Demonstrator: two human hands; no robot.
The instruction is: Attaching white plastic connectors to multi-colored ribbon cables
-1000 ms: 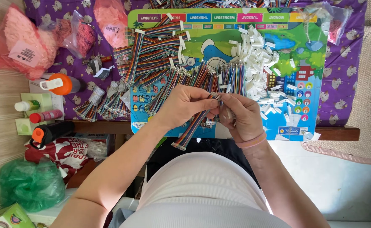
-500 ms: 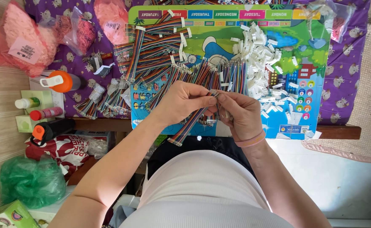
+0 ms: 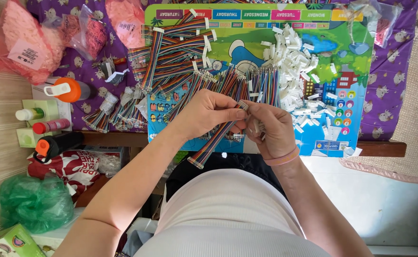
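A purple patterned cloth [image 3: 399, 81] and a glossy cartoon mat [image 3: 342, 57] cover the table. Your left hand [image 3: 209, 114] and right hand [image 3: 273, 131] pinch shut on a flat rainbow ribbon cable [image 3: 213, 145], just above the table's near edge; striped cable bundles [image 3: 175, 52] and white plastic connectors [image 3: 294, 62] lie beyond.
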